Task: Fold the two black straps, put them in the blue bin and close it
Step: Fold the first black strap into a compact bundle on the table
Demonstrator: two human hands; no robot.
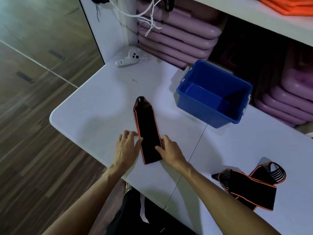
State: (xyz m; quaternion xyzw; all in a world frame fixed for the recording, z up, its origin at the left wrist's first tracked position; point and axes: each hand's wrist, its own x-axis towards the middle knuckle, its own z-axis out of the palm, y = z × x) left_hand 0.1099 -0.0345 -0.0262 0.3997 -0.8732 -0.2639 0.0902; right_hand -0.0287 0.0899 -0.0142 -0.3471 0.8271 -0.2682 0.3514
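A black strap point(147, 126) with orange edging lies flat and straight on the white table point(94, 106), its looped end pointing away from me. My left hand point(127, 148) rests against its left edge, thumb on the fabric. My right hand point(169, 150) presses its right edge near the close end, fingers on the fabric. A second black strap point(250, 184) lies crumpled at the right, near the table's front edge, untouched. The blue bin point(210, 114) stands open at the back right, with nothing inside and no lid in view.
A white handheld controller point(127, 58) and a small screw point(134, 80) lie at the far side of the table. Stacked purple pads point(177, 34) fill the shelves behind the bin. White cords point(149, 22) hang above. Wooden floor lies left of the table.
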